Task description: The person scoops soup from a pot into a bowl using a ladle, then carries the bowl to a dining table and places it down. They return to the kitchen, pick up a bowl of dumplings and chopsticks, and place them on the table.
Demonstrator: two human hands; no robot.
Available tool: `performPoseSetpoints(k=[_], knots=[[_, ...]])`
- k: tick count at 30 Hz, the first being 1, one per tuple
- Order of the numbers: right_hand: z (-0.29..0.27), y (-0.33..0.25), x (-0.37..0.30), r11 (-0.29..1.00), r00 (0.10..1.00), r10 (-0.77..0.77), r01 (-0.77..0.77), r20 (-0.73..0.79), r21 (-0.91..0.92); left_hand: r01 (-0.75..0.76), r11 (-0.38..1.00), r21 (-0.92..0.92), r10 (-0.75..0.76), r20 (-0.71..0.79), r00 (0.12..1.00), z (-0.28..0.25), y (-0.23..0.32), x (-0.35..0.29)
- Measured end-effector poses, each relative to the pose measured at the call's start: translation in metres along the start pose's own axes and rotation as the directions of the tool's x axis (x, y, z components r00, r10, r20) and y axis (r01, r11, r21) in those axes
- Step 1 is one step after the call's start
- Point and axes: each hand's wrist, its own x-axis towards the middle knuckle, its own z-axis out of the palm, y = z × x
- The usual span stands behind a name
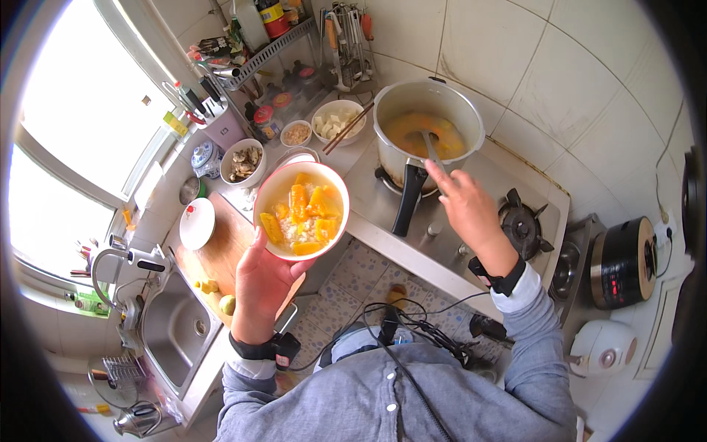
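My left hand supports a white bowl with a red rim from below, its thumb against the side. Orange pumpkin chunks and pale rice in thin liquid fill the bowl. Over the stove, my right hand is closed on the handle of a metal ladle. The ladle's head dips into orange-yellow soup inside a deep metal pot. The pot sits on the left burner, its black handle pointing toward me.
Chopsticks lie across a bowl of white cubes. Bowls of mushrooms and minced food stand nearby. A white plate rests on a cutting board beside the sink. Right of the pot is another burner.
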Motion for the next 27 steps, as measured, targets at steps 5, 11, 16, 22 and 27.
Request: performPoseSetpoints(k=[5, 11, 16, 22, 27], knots=[[-0.041, -0.034, -0.058, 0.988, 0.978, 0.067, -0.038, -0.196, 0.150, 0.084, 0.996, 0.030, -0.086, 0.083, 0.993, -0.013, 0.001, -0.023], [-0.045, -0.099, -0.188, 0.797, 0.855, 0.510, -0.426, -0.098, 0.427, 0.249, 0.952, 0.180, -0.291, 0.263, 0.920, -0.033, -0.009, -0.044], [-0.039, -0.154, -0.300, 0.613, 0.651, 0.748, -0.606, -0.126, 0.508, 0.384, 0.860, 0.335, -0.484, 0.299, 0.822, -0.027, -0.042, -0.075], [-0.046, -0.211, -0.410, 0.487, 0.413, 0.872, -0.692, -0.262, 0.532, 0.516, 0.695, 0.500, -0.718, 0.445, 0.535, 0.003, -0.105, -0.117], [-0.060, -0.258, -0.488, 0.368, 0.184, 0.907, -0.782, -0.378, 0.503, 0.551, 0.505, 0.664, -0.858, 0.456, 0.237, 0.031, -0.168, -0.166]])
